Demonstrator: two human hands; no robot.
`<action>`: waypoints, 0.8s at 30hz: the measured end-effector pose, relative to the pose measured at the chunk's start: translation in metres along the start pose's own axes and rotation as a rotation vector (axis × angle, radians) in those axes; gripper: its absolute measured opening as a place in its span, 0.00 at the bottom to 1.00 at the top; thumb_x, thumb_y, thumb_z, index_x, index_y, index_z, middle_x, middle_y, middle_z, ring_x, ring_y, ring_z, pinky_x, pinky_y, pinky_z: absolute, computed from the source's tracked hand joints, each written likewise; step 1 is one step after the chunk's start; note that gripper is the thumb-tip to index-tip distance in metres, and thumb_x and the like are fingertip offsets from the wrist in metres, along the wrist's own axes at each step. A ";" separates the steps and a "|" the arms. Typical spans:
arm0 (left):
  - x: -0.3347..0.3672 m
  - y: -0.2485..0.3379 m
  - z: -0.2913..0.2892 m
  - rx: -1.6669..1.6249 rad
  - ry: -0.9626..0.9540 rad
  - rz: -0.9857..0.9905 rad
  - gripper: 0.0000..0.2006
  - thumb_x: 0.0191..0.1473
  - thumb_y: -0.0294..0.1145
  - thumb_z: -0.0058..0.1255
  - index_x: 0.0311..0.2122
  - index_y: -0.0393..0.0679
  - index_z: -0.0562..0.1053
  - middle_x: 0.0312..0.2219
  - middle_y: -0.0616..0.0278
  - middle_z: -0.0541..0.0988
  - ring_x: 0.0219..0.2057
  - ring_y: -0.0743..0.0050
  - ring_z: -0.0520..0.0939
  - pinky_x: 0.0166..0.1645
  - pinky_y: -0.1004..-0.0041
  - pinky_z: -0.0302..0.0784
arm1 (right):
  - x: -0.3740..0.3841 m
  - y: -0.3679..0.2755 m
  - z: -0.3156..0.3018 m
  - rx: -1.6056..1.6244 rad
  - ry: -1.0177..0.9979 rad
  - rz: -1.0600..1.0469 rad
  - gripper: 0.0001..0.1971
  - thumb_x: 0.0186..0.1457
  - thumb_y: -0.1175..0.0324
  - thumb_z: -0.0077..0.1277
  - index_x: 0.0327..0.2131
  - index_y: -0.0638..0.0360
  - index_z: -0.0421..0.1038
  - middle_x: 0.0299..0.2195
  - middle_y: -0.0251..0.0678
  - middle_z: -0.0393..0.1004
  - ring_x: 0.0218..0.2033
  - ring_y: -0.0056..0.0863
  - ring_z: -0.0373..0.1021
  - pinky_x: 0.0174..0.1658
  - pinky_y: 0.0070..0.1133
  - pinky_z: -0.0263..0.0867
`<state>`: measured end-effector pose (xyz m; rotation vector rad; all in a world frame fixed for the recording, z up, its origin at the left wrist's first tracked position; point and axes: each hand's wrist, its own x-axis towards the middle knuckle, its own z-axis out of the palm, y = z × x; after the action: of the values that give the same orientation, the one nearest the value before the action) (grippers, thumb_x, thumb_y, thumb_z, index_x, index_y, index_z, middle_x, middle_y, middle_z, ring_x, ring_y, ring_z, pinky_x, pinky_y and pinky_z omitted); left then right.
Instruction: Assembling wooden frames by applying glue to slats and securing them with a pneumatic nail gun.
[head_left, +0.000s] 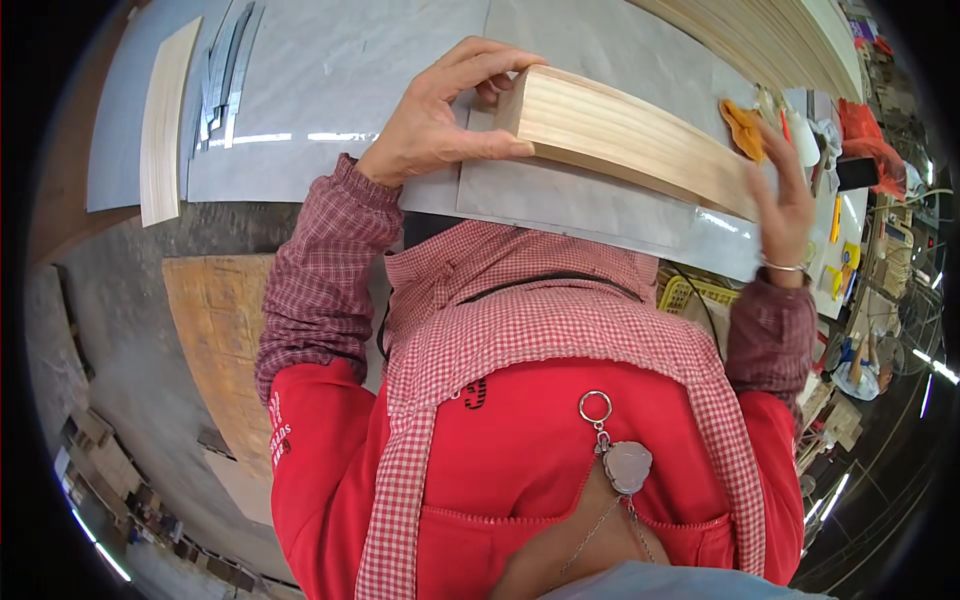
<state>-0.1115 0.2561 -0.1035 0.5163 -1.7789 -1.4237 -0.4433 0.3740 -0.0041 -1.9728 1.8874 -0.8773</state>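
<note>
A long, pale wooden block (620, 125) lies slanted across the view above the grey work surface, its left end higher in the picture than its right. My left hand (455, 110) is closed round the left end, with the thumb along the near side and the fingers over the far edge. At the opposite end, my right hand (785, 195) is smeared by motion. Its thumb overlaps the block's right end in the picture, but whether it grips or only touches the wood is unclear.
Grey sheets cover the table (330, 80). A thin wooden board (168, 120) and dark metal strips (228, 75) lie at the left. To the right are an orange cloth (741, 128), a black phone-like object (857, 174) and a yellow basket (690, 297). Long boards (770, 35) lie behind.
</note>
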 end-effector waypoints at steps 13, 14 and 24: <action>0.002 0.003 -0.003 0.004 0.038 -0.038 0.32 0.28 0.28 0.67 0.47 0.52 0.73 0.40 0.68 0.70 0.39 0.75 0.70 0.43 0.80 0.65 | -0.214 0.250 -0.121 -0.866 0.017 0.919 0.40 0.40 0.60 0.57 0.56 0.61 0.51 0.48 0.50 0.66 0.45 0.43 0.67 0.47 0.27 0.62; 0.001 0.005 -0.003 0.018 0.046 -0.041 0.32 0.28 0.28 0.67 0.47 0.52 0.73 0.40 0.68 0.70 0.39 0.75 0.70 0.43 0.80 0.65 | -0.212 0.257 -0.117 -0.855 0.013 0.909 0.40 0.40 0.60 0.57 0.56 0.61 0.51 0.48 0.50 0.66 0.45 0.43 0.67 0.47 0.27 0.62; -0.002 0.007 -0.003 0.055 0.053 -0.038 0.32 0.28 0.30 0.67 0.47 0.52 0.73 0.41 0.67 0.71 0.41 0.72 0.71 0.46 0.77 0.67 | -0.158 0.196 -0.112 -0.469 0.189 1.006 0.34 0.37 0.61 0.54 0.50 0.61 0.56 0.40 0.46 0.66 0.38 0.41 0.65 0.42 0.25 0.60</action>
<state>-0.1068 0.2575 -0.0970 0.6144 -1.7785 -1.3769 -0.6619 0.5287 -0.0680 -0.8180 2.9114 -0.3269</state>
